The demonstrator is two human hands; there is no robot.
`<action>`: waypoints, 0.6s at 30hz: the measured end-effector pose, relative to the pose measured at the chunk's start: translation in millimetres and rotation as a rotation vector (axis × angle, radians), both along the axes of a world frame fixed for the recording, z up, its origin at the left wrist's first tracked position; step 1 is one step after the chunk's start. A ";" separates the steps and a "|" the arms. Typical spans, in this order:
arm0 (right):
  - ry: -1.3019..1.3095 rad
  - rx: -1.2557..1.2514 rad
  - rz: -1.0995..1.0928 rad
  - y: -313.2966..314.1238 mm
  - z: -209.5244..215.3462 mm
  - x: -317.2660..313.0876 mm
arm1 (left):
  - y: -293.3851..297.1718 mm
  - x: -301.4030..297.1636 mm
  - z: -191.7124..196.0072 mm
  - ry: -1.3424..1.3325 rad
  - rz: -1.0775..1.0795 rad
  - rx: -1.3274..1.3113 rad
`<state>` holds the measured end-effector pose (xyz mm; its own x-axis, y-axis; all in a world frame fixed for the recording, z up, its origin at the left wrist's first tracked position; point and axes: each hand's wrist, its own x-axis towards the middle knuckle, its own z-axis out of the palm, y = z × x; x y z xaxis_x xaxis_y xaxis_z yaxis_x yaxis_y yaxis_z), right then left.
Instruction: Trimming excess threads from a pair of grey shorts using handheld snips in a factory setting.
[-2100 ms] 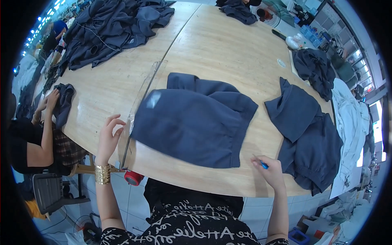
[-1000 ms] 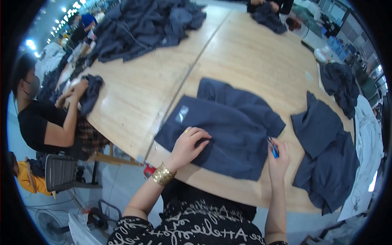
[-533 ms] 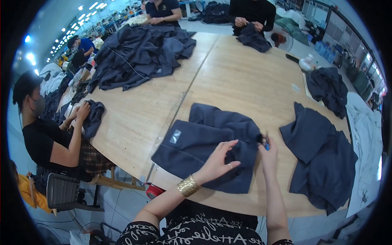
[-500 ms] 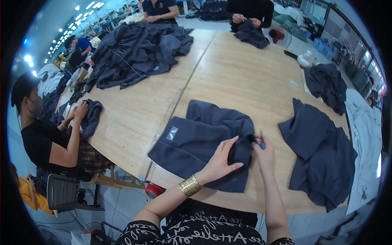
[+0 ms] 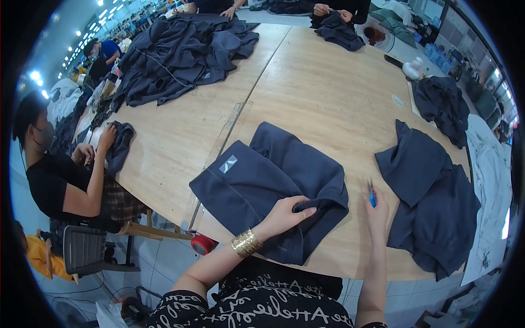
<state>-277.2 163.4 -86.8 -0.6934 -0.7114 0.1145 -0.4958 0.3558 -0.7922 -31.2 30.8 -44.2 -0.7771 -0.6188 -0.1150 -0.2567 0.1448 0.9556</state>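
A dark navy garment (image 5: 240, 188) lies on the wooden table in front of me, with a pale rectangular patch (image 5: 228, 163) on its far left part. My left hand (image 5: 285, 217) pinches a folded edge of the garment between thumb and fingers, lifting it a little. To the right of the cloth, my right hand (image 5: 377, 212) is closed around small thread snips (image 5: 372, 195) with a blue handle. Their thin metal tips point away from me and are apart from the garment.
Another dark garment (image 5: 429, 191) is spread at the right, with a bunched one (image 5: 442, 106) beyond it. A large heap of dark cloth (image 5: 180, 57) covers the far left. Co-workers handle cloth at the left and far edges. A white cloth (image 5: 488, 191) hangs along the right side.
My left hand, formerly spread on the cloth, now grips its edge. My right hand has moved right, away from the garment, with the snips. The garment has shifted and turned slightly.
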 end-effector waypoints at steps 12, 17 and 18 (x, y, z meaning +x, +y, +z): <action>0.258 -0.106 0.210 5.6 48.2 32.8 | 8.0 -6.0 -4.3 -0.070 0.227 -0.362; 0.074 -0.132 0.405 7.5 11.2 130.4 | 39.8 -11.5 54.8 0.256 0.007 -0.507; 0.051 -0.101 0.407 -1.6 -5.5 129.7 | 44.1 -18.5 52.5 0.274 -0.097 -0.470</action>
<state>-147.5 161.8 -92.3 -0.3498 -0.9094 0.2249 -0.6193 0.0444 -0.7839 -49.6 74.9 8.3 -0.7956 -0.4791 0.3706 0.0275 0.5826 0.8123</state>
